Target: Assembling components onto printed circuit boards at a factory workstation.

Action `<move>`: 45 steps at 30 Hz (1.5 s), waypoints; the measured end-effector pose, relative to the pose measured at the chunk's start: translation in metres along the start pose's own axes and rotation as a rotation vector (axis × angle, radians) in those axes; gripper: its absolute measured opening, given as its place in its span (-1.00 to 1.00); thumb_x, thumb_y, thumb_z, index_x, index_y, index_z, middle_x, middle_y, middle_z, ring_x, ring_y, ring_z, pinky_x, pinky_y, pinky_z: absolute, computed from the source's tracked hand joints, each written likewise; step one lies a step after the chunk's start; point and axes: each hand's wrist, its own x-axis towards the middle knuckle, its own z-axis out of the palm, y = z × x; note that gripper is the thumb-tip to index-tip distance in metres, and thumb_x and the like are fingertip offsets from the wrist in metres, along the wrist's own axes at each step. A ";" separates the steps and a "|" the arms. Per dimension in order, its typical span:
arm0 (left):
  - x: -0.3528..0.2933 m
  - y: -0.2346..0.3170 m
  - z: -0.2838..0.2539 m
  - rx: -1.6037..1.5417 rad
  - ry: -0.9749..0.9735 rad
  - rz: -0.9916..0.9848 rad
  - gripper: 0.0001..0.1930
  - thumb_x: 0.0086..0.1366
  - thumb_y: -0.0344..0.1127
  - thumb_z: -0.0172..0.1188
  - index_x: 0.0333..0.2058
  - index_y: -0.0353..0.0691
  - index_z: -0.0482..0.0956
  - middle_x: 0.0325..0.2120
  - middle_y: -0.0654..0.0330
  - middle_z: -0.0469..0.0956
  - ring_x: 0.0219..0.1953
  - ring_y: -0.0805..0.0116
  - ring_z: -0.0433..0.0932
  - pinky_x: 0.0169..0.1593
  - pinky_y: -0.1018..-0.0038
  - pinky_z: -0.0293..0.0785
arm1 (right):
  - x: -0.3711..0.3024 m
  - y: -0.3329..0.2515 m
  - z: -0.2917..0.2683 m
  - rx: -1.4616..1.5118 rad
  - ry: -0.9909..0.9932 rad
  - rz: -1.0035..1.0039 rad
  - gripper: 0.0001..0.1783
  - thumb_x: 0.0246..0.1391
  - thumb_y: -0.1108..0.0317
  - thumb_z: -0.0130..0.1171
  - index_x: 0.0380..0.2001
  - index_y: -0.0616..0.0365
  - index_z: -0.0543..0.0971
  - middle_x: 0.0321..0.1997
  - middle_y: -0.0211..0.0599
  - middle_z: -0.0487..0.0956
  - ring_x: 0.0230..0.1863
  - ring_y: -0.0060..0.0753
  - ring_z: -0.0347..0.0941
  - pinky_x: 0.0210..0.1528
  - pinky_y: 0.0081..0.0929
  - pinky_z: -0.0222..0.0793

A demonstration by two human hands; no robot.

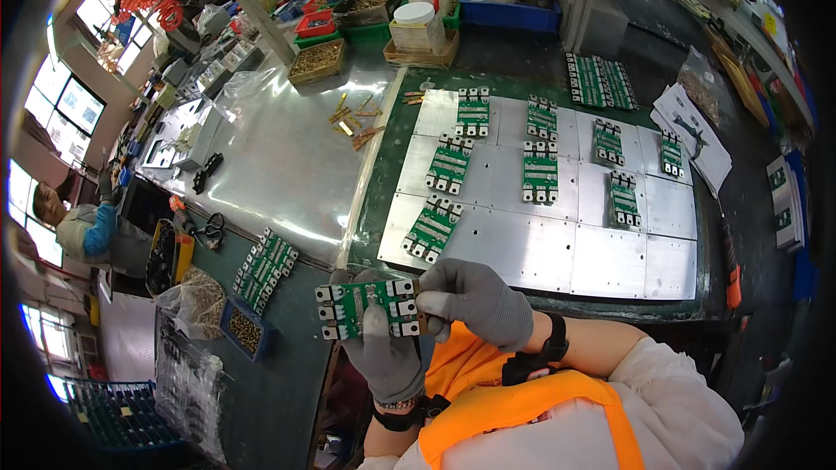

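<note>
My gloved left hand (387, 361) is closed on a green circuit board (355, 306), its thumb lying across the middle of the face. Silver tabs with round holes stand out from both ends of this board. At its right end, a narrow copper-coloured strip (423, 323) runs along the edge. The gloved fingers of my right hand (483, 300) pinch at that strip and partly cover it. Several similar circuit boards (541, 171) lie on silver metal plates (522, 248) beyond my hands.
Brass-coloured strips (347, 126) are scattered on the shiny metal tabletop (287, 174). Left of me are a stack of boards (265, 270), a blue bin of small parts (243, 331) and scissors (210, 229). A person (91, 231) sits far left. Bins (509, 13) line the back.
</note>
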 end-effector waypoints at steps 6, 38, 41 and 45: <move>0.000 -0.007 0.010 0.090 0.233 -0.003 -0.41 0.13 -0.39 -0.15 0.18 -0.35 0.04 -0.34 0.01 0.45 -0.50 0.33 0.52 -0.48 0.44 0.57 | -0.003 0.000 0.000 0.028 0.017 -0.042 -0.75 0.12 0.36 0.14 -0.25 0.36 0.44 -0.48 -0.30 0.54 -0.54 -0.62 0.46 -0.47 -0.67 0.43; -0.009 -0.011 0.003 0.521 -0.001 0.168 -0.41 0.15 -0.34 -0.08 0.18 -0.35 0.10 -0.24 0.04 0.42 -0.37 0.40 0.49 -0.38 0.49 0.51 | -0.008 -0.006 -0.025 0.179 -0.300 -0.019 -0.69 0.18 0.31 0.08 -0.15 0.35 0.38 -0.33 -0.21 0.53 -0.36 -0.41 0.58 -0.30 -0.53 0.58; -0.010 -0.007 0.009 0.138 0.032 -0.065 -0.39 0.13 -0.36 -0.07 0.19 -0.35 0.09 -0.22 0.05 0.42 -0.32 0.38 0.49 -0.31 0.48 0.51 | -0.009 -0.007 -0.024 0.116 -0.281 -0.037 -0.71 0.19 0.32 0.06 -0.14 0.35 0.38 -0.33 -0.22 0.52 -0.36 -0.41 0.58 -0.30 -0.53 0.59; -0.006 -0.015 0.006 0.182 0.069 0.022 -0.39 0.11 -0.36 -0.08 0.17 -0.40 0.10 -0.25 0.07 0.43 -0.37 0.38 0.49 -0.38 0.53 0.51 | -0.013 -0.009 -0.025 0.130 -0.279 -0.031 -0.74 0.19 0.36 0.04 -0.15 0.33 0.37 -0.34 -0.25 0.51 -0.36 -0.42 0.58 -0.30 -0.53 0.59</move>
